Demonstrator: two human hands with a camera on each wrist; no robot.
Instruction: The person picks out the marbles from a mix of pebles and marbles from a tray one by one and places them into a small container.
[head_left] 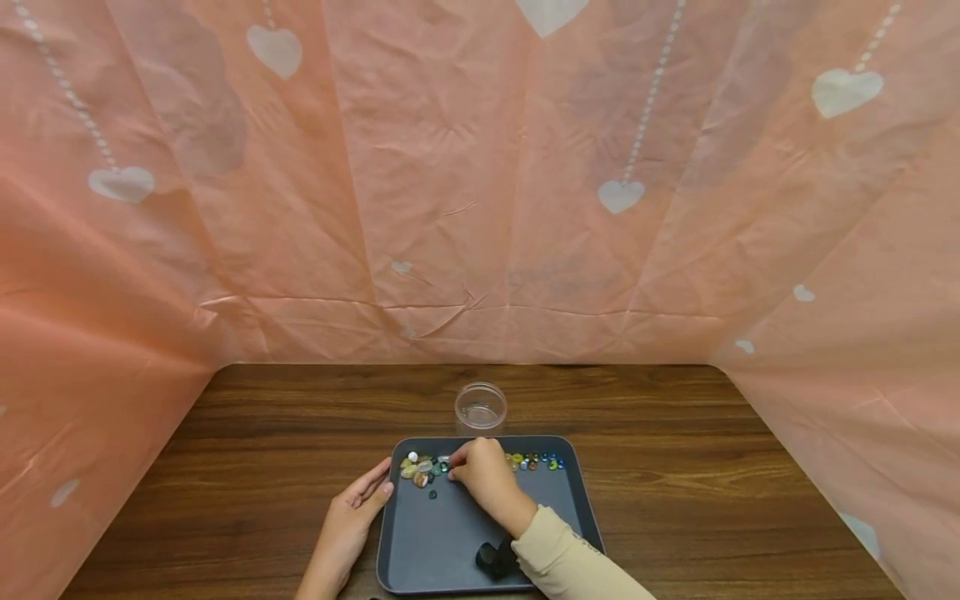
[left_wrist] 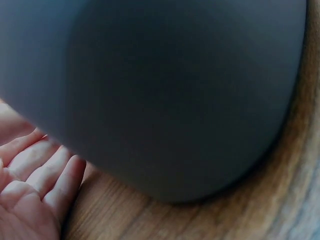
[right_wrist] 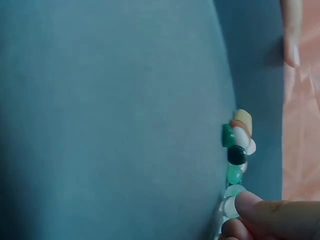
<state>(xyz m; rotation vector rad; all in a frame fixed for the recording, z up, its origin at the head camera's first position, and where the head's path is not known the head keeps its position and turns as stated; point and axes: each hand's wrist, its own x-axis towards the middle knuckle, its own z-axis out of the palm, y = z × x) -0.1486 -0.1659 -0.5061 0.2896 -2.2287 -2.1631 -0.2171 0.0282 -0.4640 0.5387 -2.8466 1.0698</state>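
A dark grey tray (head_left: 465, 533) lies on the wooden table. My left hand (head_left: 348, 521) rests at its left edge, thumb near the rim and fingers fairly straight; in the left wrist view those fingers (left_wrist: 47, 172) lie against the tray's underside edge. Along the far wall, my right hand (head_left: 483, 475) pinches at a clear stone (right_wrist: 231, 206) with thumb and forefinger. Beside it sit green, white and tan stones (head_left: 420, 471), and one dark green stone (head_left: 432, 495) lies apart, nearer me. Several small coloured beads (head_left: 536, 460) line the far right wall.
Just behind the tray stands a clear round container (head_left: 481, 407). A black device (head_left: 495, 558) sits at the right wrist, over the tray's near part. Pink cloth (head_left: 465, 208) with pale hearts hangs behind and beside the wooden table (head_left: 690, 500).
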